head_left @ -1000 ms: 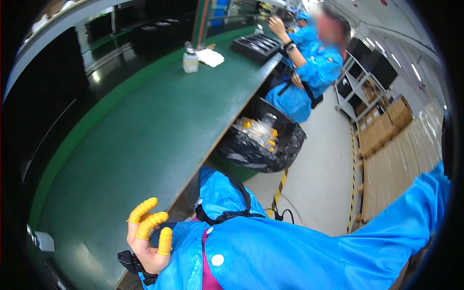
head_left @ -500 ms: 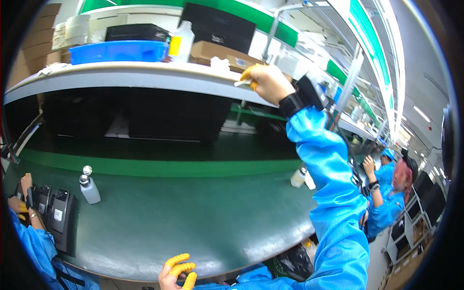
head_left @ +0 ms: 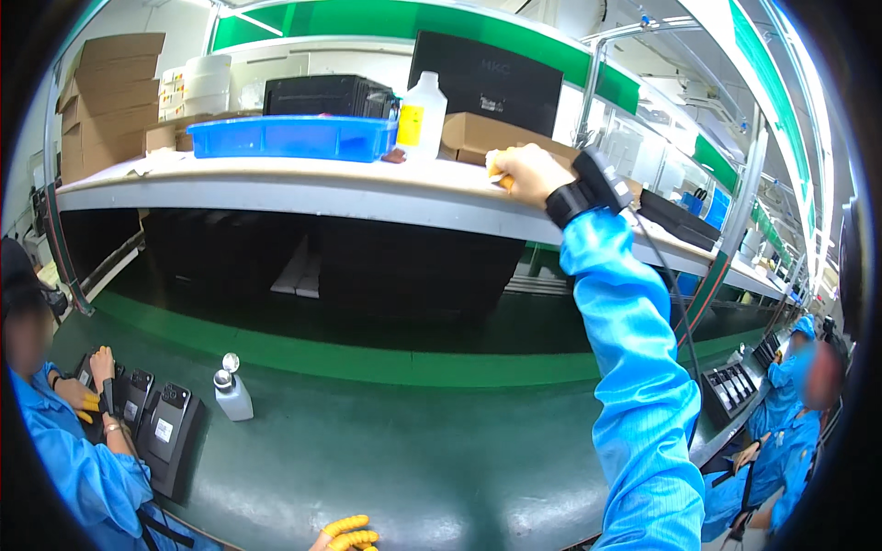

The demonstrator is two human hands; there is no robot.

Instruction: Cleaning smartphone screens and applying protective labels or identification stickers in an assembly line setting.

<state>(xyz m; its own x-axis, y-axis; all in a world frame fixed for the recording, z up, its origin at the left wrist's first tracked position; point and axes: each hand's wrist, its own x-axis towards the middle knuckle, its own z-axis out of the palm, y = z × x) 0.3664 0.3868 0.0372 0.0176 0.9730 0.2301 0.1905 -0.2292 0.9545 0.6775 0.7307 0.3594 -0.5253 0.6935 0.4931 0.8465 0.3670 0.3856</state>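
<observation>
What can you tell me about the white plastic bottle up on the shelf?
The white bottle stands upright on the grey upper shelf, between the blue tray and a brown cardboard box. It looks like cloudy white plastic, with a narrow neck, a white screw cap and a yellow label on its front. No one touches it: the right hand rests on the shelf further right, past the near end of the box.

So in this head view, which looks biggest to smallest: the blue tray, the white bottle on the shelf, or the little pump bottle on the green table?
1. Blue tray
2. White bottle
3. Pump bottle

The two bottles look fairly close in size, and they sit at different distances from the camera, so their order is unsure.
</observation>
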